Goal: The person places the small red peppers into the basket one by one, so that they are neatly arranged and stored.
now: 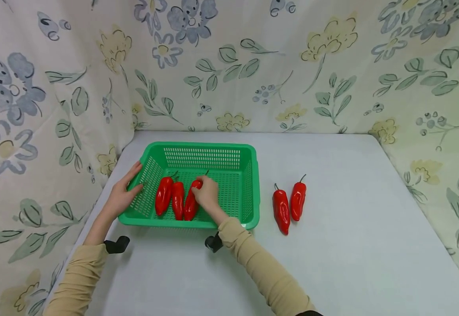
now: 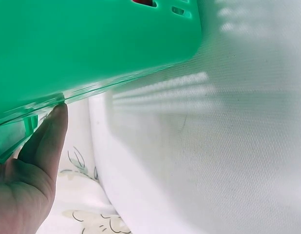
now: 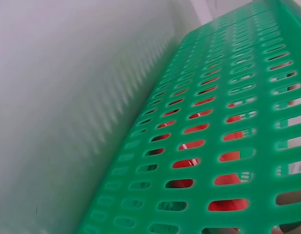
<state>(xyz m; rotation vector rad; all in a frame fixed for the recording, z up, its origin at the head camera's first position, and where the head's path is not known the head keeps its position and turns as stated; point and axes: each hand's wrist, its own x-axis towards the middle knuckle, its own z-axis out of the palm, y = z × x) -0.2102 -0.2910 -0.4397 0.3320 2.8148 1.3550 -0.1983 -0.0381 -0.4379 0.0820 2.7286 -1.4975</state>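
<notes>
A green plastic basket (image 1: 253, 184) sits on the table with three red chili peppers inside. Two of them, a left pepper (image 1: 164, 196) and a middle pepper (image 1: 178, 200), lie side by side. My right hand (image 1: 209, 193) reaches over the near rim and pinches the upper part of the third pepper (image 1: 190, 206), which rests in the basket. At the basket's left rim, my left hand (image 1: 122, 193) touches the edge with extended fingers and thumb. The left wrist view shows a digit (image 2: 52, 139) against the rim. Slots in the basket wall (image 3: 189, 129) reveal red behind them.
Two more red peppers lie on the white table (image 1: 344, 228) right of the basket: one longer pepper (image 1: 281, 210) and one smaller pepper (image 1: 298, 201). A floral curtain (image 1: 277, 66) hangs behind the table and along its sides.
</notes>
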